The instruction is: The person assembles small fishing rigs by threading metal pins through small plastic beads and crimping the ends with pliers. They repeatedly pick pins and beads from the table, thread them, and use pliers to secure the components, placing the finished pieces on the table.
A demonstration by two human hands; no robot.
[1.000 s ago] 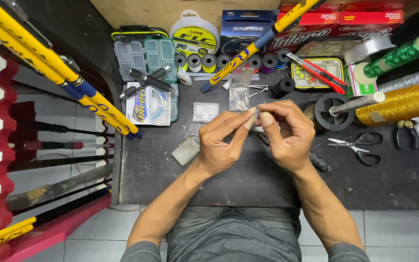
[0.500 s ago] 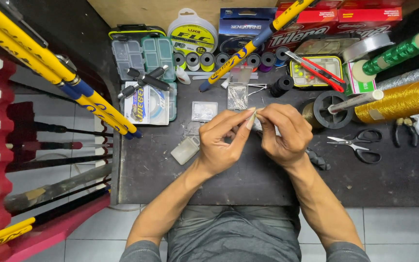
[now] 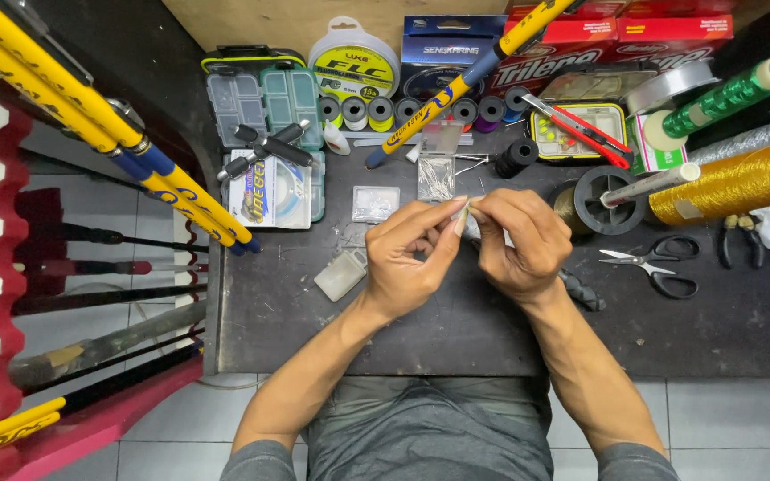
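Note:
My left hand (image 3: 407, 258) and my right hand (image 3: 517, 242) meet fingertip to fingertip over the dark worktable (image 3: 456, 321). Both pinch one tiny pale item (image 3: 467, 214) between thumbs and forefingers; it is too small to name. A small clear plastic bag of thin metal pieces (image 3: 436, 178) lies just beyond the fingers. A small clear plastic box (image 3: 341, 274) lies left of my left wrist. A dark tool (image 3: 584, 292) peeks out from under my right wrist.
Yellow and blue fishing rods (image 3: 91, 134) slant across the left. Clear tackle boxes (image 3: 265, 98), line spools (image 3: 354, 67), small thread spools (image 3: 380, 111), red boxes (image 3: 634, 36) line the back. Scissors (image 3: 657, 267), pliers (image 3: 741, 236), a gold thread cone (image 3: 733, 183) sit right.
Both hands stay together at the same spot; the fingers have shifted slightly around the tiny item. Nothing else on the table moved.

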